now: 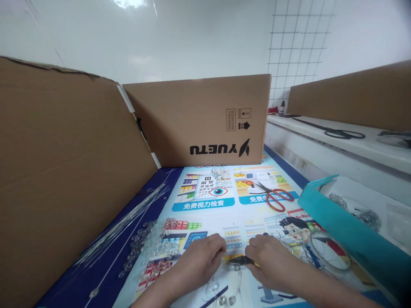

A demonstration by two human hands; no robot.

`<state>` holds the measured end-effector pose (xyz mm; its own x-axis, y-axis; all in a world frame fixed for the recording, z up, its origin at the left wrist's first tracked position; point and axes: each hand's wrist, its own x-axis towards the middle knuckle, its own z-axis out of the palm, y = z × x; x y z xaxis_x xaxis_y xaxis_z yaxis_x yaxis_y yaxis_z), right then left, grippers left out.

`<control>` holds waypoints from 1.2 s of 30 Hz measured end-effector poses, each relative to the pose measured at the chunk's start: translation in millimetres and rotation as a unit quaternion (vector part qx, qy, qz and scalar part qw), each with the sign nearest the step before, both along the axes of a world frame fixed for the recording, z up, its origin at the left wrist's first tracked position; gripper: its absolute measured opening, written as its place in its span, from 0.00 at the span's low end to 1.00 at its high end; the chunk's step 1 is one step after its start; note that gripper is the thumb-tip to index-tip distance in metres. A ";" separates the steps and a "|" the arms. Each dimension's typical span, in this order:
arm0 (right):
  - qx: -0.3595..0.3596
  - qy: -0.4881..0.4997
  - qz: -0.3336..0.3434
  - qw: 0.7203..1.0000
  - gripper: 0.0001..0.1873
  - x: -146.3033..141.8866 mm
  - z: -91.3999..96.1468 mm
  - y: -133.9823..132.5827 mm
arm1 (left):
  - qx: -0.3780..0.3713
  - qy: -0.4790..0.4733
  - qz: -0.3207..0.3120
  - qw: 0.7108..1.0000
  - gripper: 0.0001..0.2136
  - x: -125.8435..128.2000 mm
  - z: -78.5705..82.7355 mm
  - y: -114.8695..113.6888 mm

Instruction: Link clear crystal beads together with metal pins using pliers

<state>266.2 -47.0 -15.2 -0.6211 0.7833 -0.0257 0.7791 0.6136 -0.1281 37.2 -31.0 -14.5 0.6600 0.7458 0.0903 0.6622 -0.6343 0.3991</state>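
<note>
My right hand (271, 259) is wrapped around a pair of pliers (240, 260) with dark jaws and a bit of yellow handle showing. The jaws point left toward my left hand (204, 259), whose fingers are pinched together; what they hold is too small to make out. Below the jaws hangs thin wire with clear round beads (231, 300), lying over the printed sheet. Left of my left hand spreads a pile of loose clear beads (150, 246). A tangle of thin wire (300, 250) lies just beyond my right hand.
Red-handled scissors (278, 200) lie ahead on the printed sheet (205, 216). A roll of clear tape (330, 251) and a teal box (349, 231) with wire coils are at the right. Long straight wires (128, 222) lie left. Cardboard panels (199, 115) stand behind and left.
</note>
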 end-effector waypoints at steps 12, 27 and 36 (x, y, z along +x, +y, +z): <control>-0.009 0.002 -0.017 1.000 0.08 -1.1 -4.2 -1.3 | -0.004 -0.017 0.012 1.000 0.07 2.3 -1.1 1.6; -0.009 -0.007 -0.030 0.999 0.07 -5.1 -9.0 -3.0 | -0.024 -0.067 0.035 0.997 0.11 9.7 -12.5 1.0; -0.009 -0.011 -0.032 0.999 0.08 -6.7 -5.5 -3.5 | -0.053 -0.094 0.038 0.993 0.12 9.0 -13.4 1.1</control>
<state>259.6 -50.5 -20.6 -0.5682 0.8211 -0.0539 0.8200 0.5594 -0.1209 46.1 -29.9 -27.9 0.5808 0.8045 0.1245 0.6137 -0.5332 0.5823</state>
